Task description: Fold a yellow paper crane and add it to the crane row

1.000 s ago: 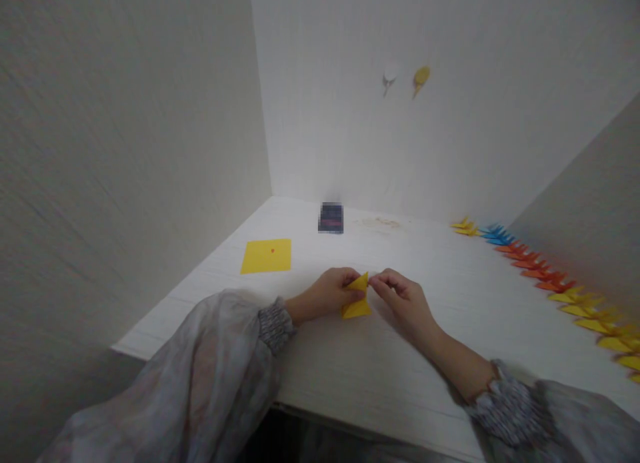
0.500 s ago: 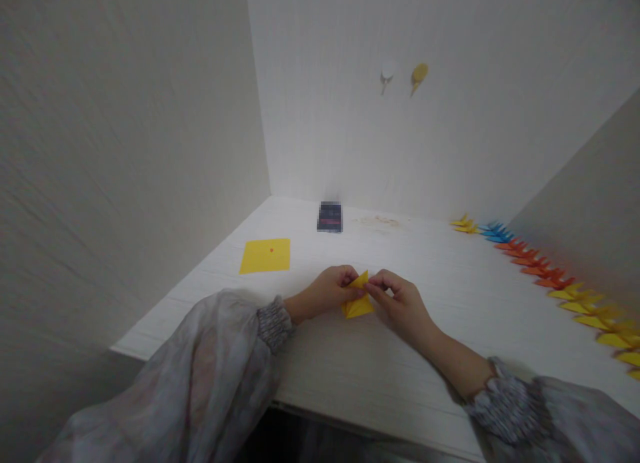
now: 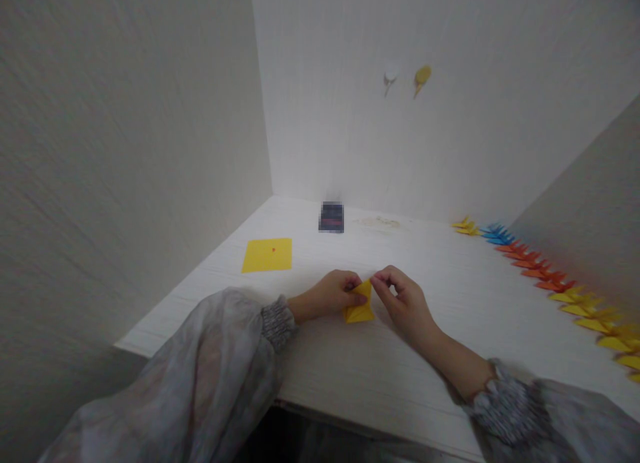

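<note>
Head cam, folded ylw ppr [image 3: 360, 313], pts up-rt

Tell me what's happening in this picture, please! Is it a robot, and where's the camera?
No robot here: someone is working bare-handed, in loose grey sleeves. The camera is worn on that person's head, looking forward and down. The left hand holds a small folded yellow paper, and the right hand seems to pinch its top corner. On the white table lie a flat yellow sheet, a dark thing too blurry to name, and, along the right, a row of folded paper shapes.
</note>
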A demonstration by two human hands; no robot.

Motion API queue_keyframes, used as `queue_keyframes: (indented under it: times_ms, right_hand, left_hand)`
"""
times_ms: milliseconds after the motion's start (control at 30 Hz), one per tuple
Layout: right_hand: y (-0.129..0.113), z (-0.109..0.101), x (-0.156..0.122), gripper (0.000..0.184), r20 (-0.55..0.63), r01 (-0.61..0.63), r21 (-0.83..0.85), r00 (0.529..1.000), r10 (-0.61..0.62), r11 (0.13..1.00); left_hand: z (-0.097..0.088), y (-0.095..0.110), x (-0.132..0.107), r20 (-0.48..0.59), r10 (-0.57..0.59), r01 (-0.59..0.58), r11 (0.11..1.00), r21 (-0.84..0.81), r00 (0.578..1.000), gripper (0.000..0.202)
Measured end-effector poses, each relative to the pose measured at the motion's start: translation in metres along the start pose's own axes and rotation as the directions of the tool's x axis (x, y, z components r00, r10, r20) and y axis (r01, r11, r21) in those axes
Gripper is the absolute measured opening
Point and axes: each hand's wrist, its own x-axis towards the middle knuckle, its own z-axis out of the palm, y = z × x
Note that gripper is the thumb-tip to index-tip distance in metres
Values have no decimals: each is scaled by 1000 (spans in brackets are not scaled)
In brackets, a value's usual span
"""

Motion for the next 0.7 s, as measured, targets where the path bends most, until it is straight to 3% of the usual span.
queue_keyframes:
  times_ms: [200,400,600,700]
  right_hand:
    - [-1,-1,-1,16,-36,1,22,999,0,1000]
    - [5,2,-2,9,98,20,-8,995,-19,1000]
    - [9,0,-1,10,111,43,3,993,-43,999]
    - [12,0,0,8,116,32,94,992,-43,995]
  left_hand:
    - [-1,3,-1,-61,-4,3,1000,-11,998,23]
    - [-3,2,1,-171,103,-111,993,-38,980,22]
    - [-1,8,-2,-120,67,-98,956,-276,991,28]
    - [0,12,-4,-119,49,-89,927,-363,992,29]
